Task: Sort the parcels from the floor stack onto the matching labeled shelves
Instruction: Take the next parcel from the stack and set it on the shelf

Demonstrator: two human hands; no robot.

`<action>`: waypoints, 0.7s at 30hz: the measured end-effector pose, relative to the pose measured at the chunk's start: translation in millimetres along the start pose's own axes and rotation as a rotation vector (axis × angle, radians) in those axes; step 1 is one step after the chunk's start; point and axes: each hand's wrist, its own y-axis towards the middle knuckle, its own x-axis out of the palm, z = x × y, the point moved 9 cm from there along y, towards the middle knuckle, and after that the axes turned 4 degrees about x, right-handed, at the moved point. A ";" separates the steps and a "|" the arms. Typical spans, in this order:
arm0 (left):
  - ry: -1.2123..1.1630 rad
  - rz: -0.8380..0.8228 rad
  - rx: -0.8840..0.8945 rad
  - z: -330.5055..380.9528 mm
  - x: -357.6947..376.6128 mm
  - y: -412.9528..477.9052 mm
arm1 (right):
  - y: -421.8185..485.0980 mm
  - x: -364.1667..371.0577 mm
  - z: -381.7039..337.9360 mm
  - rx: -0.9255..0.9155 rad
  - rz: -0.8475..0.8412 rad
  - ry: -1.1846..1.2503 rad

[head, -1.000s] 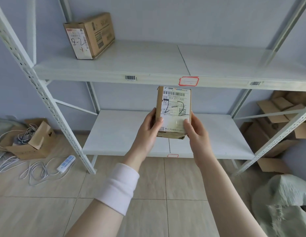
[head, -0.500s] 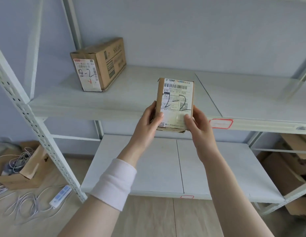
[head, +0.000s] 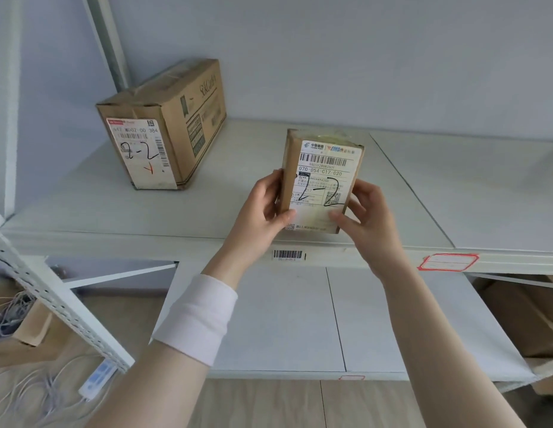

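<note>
While both hands clamp it from the sides, the small parcel point(head: 323, 180) stands upright over the front of the upper shelf point(head: 114, 211), label toward us. We read "2-2" in black marker across its white shipping label, under a barcode and printed number. We cannot tell if its base touches the board or hangs just above it.

The left hand point(head: 259, 211) grasps the parcel's left edge, thumb pressed on the lower front face. The right hand point(head: 368, 217) grasps the right edge the same way, thumb on the lower front and fingers curled round the side. The left forearm wears a white wristband point(head: 196, 316).

Further back and to the left on the same shelf, well apart from the parcel, a larger box point(head: 164, 125) lies on its long side, set at an angle. We see "2-2" handwritten on its end label, with a red mark below.

On the shelf's front edge, a barcode sticker point(head: 288, 254) sits just below the parcel. A red-bordered label point(head: 448, 262) is further right.

The lower shelf point(head: 284, 319) shows beneath the arms. A perforated white upright point(head: 53, 298) runs down at left. On the floor left of it lie a power strip point(head: 97, 379), loose cables point(head: 37, 393) and an open carton point(head: 31, 332). More cardboard point(head: 522, 316) sits low at right.
</note>
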 end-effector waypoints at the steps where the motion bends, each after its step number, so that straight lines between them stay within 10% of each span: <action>1: -0.002 0.008 -0.008 -3.9 -1.3 1.1 | 3.3 0.4 3.7 0.008 0.008 -0.005; 21: 0.322 0.053 -0.122 -33.5 -20.2 29.1 | 43.4 -13.4 31.9 0.015 -0.051 -0.172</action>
